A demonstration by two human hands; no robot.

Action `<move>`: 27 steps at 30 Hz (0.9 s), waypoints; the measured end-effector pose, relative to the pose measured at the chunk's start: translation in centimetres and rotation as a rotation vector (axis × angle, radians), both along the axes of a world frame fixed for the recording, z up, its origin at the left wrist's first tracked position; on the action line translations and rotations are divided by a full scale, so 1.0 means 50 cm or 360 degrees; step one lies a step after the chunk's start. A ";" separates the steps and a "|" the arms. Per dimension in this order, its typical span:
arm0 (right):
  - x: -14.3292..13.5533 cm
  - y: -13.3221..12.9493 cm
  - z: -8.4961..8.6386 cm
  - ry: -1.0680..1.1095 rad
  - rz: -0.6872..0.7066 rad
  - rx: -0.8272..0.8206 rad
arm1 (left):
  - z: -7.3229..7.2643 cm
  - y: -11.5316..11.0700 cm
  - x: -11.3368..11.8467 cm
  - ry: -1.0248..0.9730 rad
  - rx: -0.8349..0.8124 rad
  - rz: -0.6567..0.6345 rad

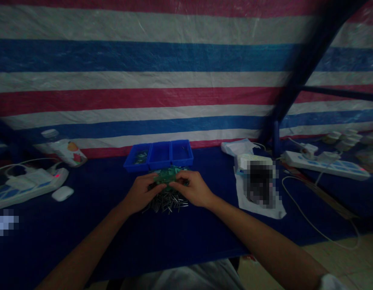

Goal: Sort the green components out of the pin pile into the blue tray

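Both hands meet over a heap of thin metal pins or screws (168,201) on the dark blue tabletop. My left hand (142,191) and my right hand (194,187) grip a green, see-through plastic item (166,176), perhaps a bag, from its two sides. The thumbs nearly touch at its near edge. Its exact kind is hard to make out in the dim light. Just behind the hands lies a blue three-part tray (160,155). Small metal pieces (140,157) are in its left compartment, and the right one holds a little something too small to name.
At left are a plastic bottle (65,149), a power strip (32,187) and a white earphone case (62,193). To the right lie a white paper sheet (242,197) under a blurred-out dark object, another power strip (328,164) and a loose cable (303,215). Striped sheeting (144,96) hangs behind.
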State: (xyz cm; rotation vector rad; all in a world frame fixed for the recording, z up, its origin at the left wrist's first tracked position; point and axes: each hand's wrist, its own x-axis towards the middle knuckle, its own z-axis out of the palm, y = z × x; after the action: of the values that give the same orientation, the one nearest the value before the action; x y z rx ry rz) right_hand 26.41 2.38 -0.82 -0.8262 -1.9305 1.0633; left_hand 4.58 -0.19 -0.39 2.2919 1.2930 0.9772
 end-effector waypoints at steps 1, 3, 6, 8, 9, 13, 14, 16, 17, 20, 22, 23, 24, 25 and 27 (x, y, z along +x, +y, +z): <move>0.000 0.000 0.000 0.0007 -0.0004 -0.0007 | 0.000 0.000 -0.002 0.0021 -0.0006 0.0009; 0.000 -0.001 -0.003 0.0020 -0.0009 -0.0039 | 0.003 -0.001 -0.005 0.0059 -0.0041 0.0041; -0.002 0.002 -0.009 0.0049 -0.0010 -0.0134 | 0.007 -0.004 -0.007 0.0000 -0.0118 0.0104; -0.004 0.006 -0.013 0.0090 -0.0006 -0.0211 | 0.007 -0.005 -0.010 -0.0148 -0.0183 0.0128; -0.004 0.008 -0.014 0.0114 -0.0004 -0.0247 | 0.006 -0.006 -0.011 -0.0243 -0.0227 0.0128; -0.001 0.014 -0.013 0.0209 0.0014 -0.0344 | 0.000 -0.007 -0.020 -0.0608 -0.0436 0.0018; 0.001 0.014 -0.011 0.0234 0.0029 -0.0362 | -0.002 -0.006 -0.022 -0.0674 -0.0475 -0.0021; 0.004 0.014 -0.007 0.0289 0.0063 -0.0383 | -0.005 -0.004 -0.026 -0.0776 -0.0516 -0.0068; 0.006 0.014 -0.005 0.0313 0.0076 -0.0387 | -0.007 -0.003 -0.028 -0.0797 -0.0513 -0.0068; 0.007 0.015 0.000 0.0345 0.0071 -0.0380 | -0.012 0.006 -0.041 -0.0827 -0.0377 0.0043; 0.006 0.016 0.000 0.0314 0.0033 -0.0369 | -0.017 0.014 -0.054 -0.0866 -0.0189 0.0169; 0.006 0.017 -0.001 0.0288 0.0010 -0.0362 | -0.019 0.018 -0.062 -0.0887 -0.0084 0.0247; 0.005 0.018 -0.003 0.0261 -0.0010 -0.0354 | -0.020 0.023 -0.071 -0.0907 0.0009 0.0327; 0.005 0.019 -0.005 0.0235 -0.0026 -0.0345 | -0.021 0.027 -0.079 -0.0922 0.0093 0.0408; 0.004 0.020 -0.009 0.0193 -0.0044 -0.0322 | -0.019 0.036 -0.095 -0.0890 0.0211 0.0568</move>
State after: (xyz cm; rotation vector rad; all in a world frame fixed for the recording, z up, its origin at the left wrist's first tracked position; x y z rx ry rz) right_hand 26.62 3.39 -1.27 -0.8744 -1.7258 1.2777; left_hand -0.16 1.58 -1.33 1.6960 1.4253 1.7147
